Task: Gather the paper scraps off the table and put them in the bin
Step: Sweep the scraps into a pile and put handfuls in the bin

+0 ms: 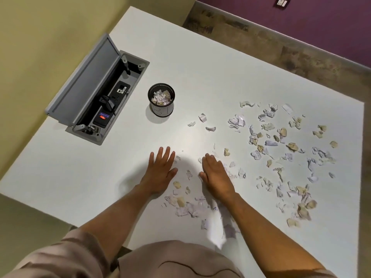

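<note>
Left hand [160,173] flat, fingers spread on tabletop [200,67]. Right hand [215,177] flat too, over scraps [281,149]. Bin [161,101] part full.

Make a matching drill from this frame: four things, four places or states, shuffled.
Things:
1. bin
2. left hand
3. cable box lid
4. paper scraps

States:
A. flipped open at the table's left edge
B. strewn mostly over the right half of the table
C. flat on the table, fingers spread
D. upright, already holding some scraps

Pairs: 1-D, 2-C, 3-A, 4-B
</note>
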The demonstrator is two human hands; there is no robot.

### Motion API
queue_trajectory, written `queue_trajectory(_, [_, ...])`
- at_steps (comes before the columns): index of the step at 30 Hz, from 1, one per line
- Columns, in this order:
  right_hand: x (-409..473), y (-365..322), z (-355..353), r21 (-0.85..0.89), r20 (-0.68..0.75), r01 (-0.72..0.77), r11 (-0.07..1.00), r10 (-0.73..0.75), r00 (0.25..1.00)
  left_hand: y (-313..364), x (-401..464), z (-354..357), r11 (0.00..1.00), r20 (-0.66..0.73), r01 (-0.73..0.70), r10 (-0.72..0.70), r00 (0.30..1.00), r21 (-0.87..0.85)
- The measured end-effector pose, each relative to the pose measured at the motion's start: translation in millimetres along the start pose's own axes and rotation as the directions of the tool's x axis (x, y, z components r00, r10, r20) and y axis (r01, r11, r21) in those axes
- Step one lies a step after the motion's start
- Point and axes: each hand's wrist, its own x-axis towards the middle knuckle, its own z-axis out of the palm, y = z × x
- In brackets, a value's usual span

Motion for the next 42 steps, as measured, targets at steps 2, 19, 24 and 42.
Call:
queue_trajectory(2, [-21, 1, 10, -0.009, -0.008, 0.020, 1.000, -0.020, 1.000, 11, -8, 8, 0.996, 0.036, -0.068, 0.066, 0.997, 0.055])
queue_trajectory(19, [-69, 50, 8, 0.233, -0.090, -0.534, 0.813, 0.564, 0.821, 44, 18, 1, 1.000, 0.015, -0.010, 0.010, 1.000, -0.003])
queue_trajectory(24, [-81, 40, 26, 0.197, -0.178, -0.331, 0.923, 0.366, 0.914, 64, 14, 14, 0.964, 0.118, -0.256, 0.247, 0.962, 0.067])
queue_trajectory(42, [-54, 83, 11, 0.078, -0.111, -0.225, 0.971, 0.233, 0.966, 65, 170, -56, 0.993, 0.003, -0.048, 0.049, 0.999, -0.106])
